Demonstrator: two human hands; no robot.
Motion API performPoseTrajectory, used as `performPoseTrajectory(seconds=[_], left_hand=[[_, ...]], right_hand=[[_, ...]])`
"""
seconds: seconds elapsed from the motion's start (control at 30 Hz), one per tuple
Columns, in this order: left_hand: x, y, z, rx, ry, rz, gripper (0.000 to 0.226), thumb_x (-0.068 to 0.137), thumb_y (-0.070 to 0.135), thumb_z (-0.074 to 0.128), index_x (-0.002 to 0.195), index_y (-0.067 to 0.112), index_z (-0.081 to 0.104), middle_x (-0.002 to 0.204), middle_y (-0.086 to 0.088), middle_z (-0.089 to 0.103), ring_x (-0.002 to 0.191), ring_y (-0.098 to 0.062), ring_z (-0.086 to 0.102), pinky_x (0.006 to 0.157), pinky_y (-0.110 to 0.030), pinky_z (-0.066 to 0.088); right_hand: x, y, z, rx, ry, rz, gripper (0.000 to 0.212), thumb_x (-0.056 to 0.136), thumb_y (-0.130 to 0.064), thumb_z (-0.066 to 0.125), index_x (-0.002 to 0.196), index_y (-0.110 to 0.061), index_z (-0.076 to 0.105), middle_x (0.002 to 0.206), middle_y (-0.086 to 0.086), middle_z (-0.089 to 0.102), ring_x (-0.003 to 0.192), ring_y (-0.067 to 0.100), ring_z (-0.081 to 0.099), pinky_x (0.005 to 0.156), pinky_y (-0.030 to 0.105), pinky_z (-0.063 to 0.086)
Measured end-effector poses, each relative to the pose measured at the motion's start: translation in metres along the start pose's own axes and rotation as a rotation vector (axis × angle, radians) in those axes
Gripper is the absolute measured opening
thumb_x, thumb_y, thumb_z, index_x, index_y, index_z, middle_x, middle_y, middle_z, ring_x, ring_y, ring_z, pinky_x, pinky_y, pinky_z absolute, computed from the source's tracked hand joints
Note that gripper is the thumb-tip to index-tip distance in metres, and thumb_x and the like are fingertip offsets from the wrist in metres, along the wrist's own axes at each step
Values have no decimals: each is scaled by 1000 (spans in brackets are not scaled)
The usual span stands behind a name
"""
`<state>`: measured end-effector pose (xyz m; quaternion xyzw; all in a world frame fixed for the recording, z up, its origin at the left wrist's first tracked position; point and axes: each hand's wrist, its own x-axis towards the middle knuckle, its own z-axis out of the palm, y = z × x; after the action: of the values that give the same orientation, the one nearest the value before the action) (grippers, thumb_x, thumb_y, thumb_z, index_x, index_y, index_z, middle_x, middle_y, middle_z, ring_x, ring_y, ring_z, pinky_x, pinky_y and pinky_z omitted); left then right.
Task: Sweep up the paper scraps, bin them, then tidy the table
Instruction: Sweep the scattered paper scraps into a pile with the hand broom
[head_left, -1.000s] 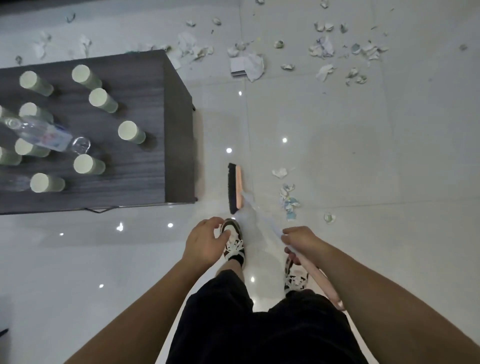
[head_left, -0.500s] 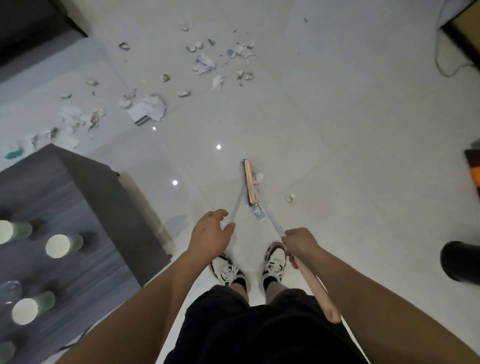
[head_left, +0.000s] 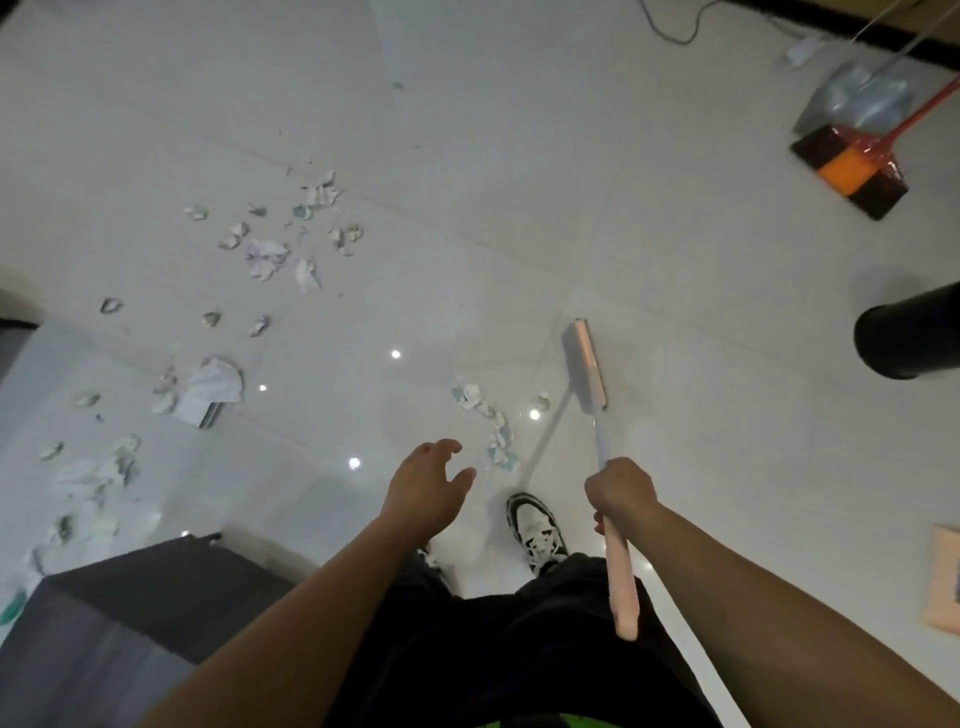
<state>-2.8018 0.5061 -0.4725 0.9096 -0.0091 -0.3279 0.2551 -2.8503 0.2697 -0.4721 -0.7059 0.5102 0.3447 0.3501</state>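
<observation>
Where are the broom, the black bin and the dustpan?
broom (head_left: 589, 365), head view, on its pink head.
black bin (head_left: 906, 336), head view, on its side wall.
dustpan (head_left: 860, 98), head view, on its grey scoop.

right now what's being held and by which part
The right hand grips the broom partway along its handle, just above the pink grip. The left hand is open and holds nothing.

Bare forearms, black shorts (head_left: 498, 654), black-and-white sneaker (head_left: 535, 530)
</observation>
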Motion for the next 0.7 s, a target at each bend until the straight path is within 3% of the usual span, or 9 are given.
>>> performPoseTrajectory(seconds=[0.07, 0.17, 0.27, 0.33, 0.43, 0.57, 0.7], left_hand=[[13, -14, -14, 22, -7, -2, 44, 89, 44, 60, 129, 26, 54, 123, 2, 58, 106, -16, 58, 90, -30, 45], [36, -47, -40, 59, -28, -13, 44, 90, 43, 60, 129, 25, 55, 122, 0, 59, 105, -17, 58, 89, -30, 46], [60, -81, -71, 87, -75, 3, 43, 90, 41, 60, 129, 23, 55, 123, -1, 59, 107, -17, 58, 91, -31, 46], [75, -104, -97, 98, -117, 38, 43, 90, 41, 60, 129, 24, 55, 124, -1, 59, 106, -17, 58, 92, -31, 46], [95, -145, -143, 104, -172, 94, 43, 90, 40, 61, 129, 22, 55, 123, -3, 59, 102, -16, 57, 88, -28, 43], [122, -200, -207, 130, -149, 82, 44, 90, 41, 61, 130, 21, 55, 124, -4, 60, 105, -20, 59, 90, -31, 45], [131, -245, -242, 106, -146, 39, 43, 92, 40, 57, 130, 21, 54, 126, -4, 60, 108, -20, 58, 92, -31, 43]], right_hand=[[4, -11, 17, -4, -27, 37, 12, 87, 2, 54, 99, 2, 58, 90, 24, 69, 83, 38, 72, 77, 48, 61], [0, -26, 60, 44, -129, 80, 15, 89, -1, 55, 102, 3, 61, 80, 14, 65, 82, 31, 70, 80, 41, 60], [-24, -51, 122, 262, -190, 122, 10, 89, -3, 55, 97, -2, 60, 73, 9, 58, 64, 22, 60, 68, 36, 59], [-44, -77, 164, 425, -181, 191, 1, 87, 1, 54, 86, 2, 54, 71, 13, 57, 56, 22, 57, 55, 34, 56], [-74, -123, 220, 647, -187, 285, 5, 86, 6, 50, 86, 3, 53, 68, 18, 55, 50, 26, 53, 46, 31, 47], [-108, -189, 274, 727, -226, 254, 12, 86, 9, 49, 84, -2, 54, 72, 18, 53, 47, 23, 48, 42, 26, 42], [-132, -231, 287, 747, -248, 262, 18, 87, 9, 54, 73, -2, 55, 43, 9, 47, 29, 17, 41, 35, 19, 36]])
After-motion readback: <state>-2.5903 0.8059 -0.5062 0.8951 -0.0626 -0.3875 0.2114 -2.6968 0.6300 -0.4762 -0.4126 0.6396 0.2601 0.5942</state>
